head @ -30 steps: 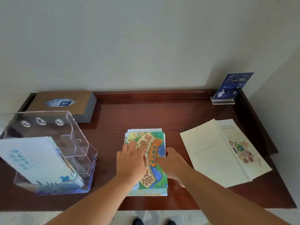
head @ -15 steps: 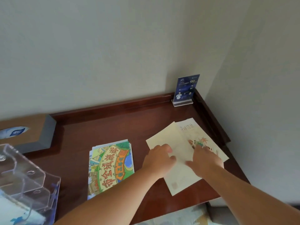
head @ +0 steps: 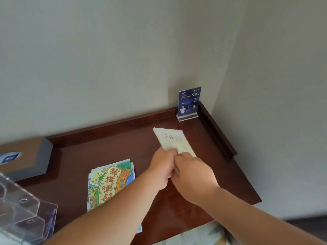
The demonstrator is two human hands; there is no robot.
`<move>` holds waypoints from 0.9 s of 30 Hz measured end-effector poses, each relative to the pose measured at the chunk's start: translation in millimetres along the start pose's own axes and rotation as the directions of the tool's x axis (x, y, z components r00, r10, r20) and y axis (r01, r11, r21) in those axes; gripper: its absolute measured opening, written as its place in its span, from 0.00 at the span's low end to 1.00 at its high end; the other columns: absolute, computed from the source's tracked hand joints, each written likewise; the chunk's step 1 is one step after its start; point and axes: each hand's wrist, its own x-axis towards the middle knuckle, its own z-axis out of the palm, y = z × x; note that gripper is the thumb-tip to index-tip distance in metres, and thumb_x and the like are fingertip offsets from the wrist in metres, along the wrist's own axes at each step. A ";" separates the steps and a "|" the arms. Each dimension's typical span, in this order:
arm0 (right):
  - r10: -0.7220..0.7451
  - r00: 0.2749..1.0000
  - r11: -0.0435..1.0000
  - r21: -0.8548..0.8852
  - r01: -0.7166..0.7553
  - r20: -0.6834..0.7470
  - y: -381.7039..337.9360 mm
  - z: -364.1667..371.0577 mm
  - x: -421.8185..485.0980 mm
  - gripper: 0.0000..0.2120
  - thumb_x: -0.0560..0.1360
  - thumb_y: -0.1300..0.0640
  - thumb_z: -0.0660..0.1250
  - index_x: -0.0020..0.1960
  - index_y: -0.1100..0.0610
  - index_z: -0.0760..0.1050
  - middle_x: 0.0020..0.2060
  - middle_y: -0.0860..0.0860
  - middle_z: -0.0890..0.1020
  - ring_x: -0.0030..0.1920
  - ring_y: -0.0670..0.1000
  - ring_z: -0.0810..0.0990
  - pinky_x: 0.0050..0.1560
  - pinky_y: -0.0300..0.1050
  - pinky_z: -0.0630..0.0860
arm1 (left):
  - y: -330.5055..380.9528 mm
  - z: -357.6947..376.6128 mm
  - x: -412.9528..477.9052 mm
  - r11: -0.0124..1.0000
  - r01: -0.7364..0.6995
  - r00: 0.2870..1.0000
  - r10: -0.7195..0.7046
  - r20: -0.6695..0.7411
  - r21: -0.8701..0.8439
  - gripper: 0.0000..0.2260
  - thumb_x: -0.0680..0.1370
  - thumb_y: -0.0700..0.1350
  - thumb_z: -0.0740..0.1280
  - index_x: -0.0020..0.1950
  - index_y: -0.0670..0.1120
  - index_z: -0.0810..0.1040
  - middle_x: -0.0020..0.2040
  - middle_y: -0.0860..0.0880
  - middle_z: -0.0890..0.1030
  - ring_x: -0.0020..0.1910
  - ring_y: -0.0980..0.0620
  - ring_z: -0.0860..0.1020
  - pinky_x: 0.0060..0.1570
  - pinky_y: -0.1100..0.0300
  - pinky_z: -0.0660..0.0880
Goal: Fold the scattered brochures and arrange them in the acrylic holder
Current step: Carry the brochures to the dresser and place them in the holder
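Note:
A cream brochure lies on the dark wooden table, now folded narrow with its printed cover up. My left hand and my right hand meet over its near end, fingers curled on the paper; the near half is hidden beneath them. A folded colourful brochure stack lies to the left, partly under my left forearm. The clear acrylic holder stands at the bottom left, cut off by the frame edge.
A brown tissue box sits at the back left. A blue sign in an acrylic stand occupies the back right corner. Raised wooden rails border the table's back and right sides. Walls close in behind and to the right.
Both hands left the colourful stack and went right to the cream brochure. It lay open and wide; now it is folded narrow under both hands. The view swung right.

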 end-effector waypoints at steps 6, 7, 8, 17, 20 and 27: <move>0.058 0.968 0.998 0.003 -0.060 0.243 44.7 21.7 -8.3 0.26 0.75 0.43 0.68 0.69 0.46 0.63 0.70 0.46 0.65 0.69 0.51 0.67 0.66 0.52 0.72 | -34.8 -29.2 7.5 0.972 0.115 0.993 -0.108 -0.043 0.205 0.08 0.79 0.40 0.66 0.56 0.49 0.79 0.47 0.47 0.86 0.42 0.49 0.85 0.39 0.55 0.80; 0.081 0.944 0.995 -0.086 -0.056 0.320 57.0 31.5 -10.6 0.34 0.74 0.42 0.69 0.74 0.45 0.58 0.76 0.47 0.57 0.75 0.53 0.59 0.71 0.55 0.67 | -44.9 -30.8 9.2 0.952 0.101 0.993 -0.080 -0.084 0.289 0.07 0.78 0.40 0.67 0.53 0.49 0.79 0.49 0.47 0.85 0.41 0.51 0.84 0.35 0.59 0.79; 0.104 0.917 0.987 -0.153 -0.047 0.385 67.2 40.9 -13.2 0.41 0.73 0.41 0.70 0.78 0.45 0.51 0.79 0.48 0.50 0.78 0.55 0.52 0.74 0.57 0.61 | -53.8 -31.4 11.5 0.920 0.072 0.991 -0.023 -0.130 0.386 0.06 0.77 0.40 0.67 0.51 0.49 0.78 0.50 0.47 0.84 0.40 0.54 0.82 0.32 0.63 0.76; 0.053 0.885 0.962 -0.260 0.078 0.462 95.5 68.9 5.1 0.54 0.67 0.35 0.72 0.80 0.47 0.41 0.80 0.50 0.46 0.79 0.53 0.41 0.76 0.56 0.44 | -82.2 -12.4 43.8 -0.001 -0.222 0.910 0.360 0.207 0.975 0.33 0.79 0.55 0.61 0.79 0.48 0.50 0.79 0.44 0.53 0.78 0.42 0.50 0.75 0.48 0.53; 0.052 0.870 0.943 -0.311 0.119 0.491 104.2 58.4 25.1 0.58 0.65 0.37 0.75 0.80 0.49 0.39 0.80 0.50 0.44 0.79 0.53 0.41 0.77 0.57 0.46 | -90.0 3.5 65.0 -0.088 -0.240 0.915 0.311 0.256 0.967 0.33 0.81 0.60 0.52 0.80 0.47 0.43 0.80 0.43 0.39 0.78 0.44 0.37 0.76 0.45 0.39; 0.098 0.831 0.916 -0.375 0.139 0.548 110.9 60.8 40.0 0.66 0.62 0.33 0.75 0.77 0.48 0.28 0.77 0.47 0.31 0.78 0.52 0.36 0.77 0.62 0.47 | -119.0 3.3 65.4 -0.182 -0.290 0.814 0.470 0.343 0.939 0.36 0.79 0.64 0.40 0.80 0.43 0.49 0.80 0.41 0.48 0.79 0.43 0.44 0.76 0.42 0.45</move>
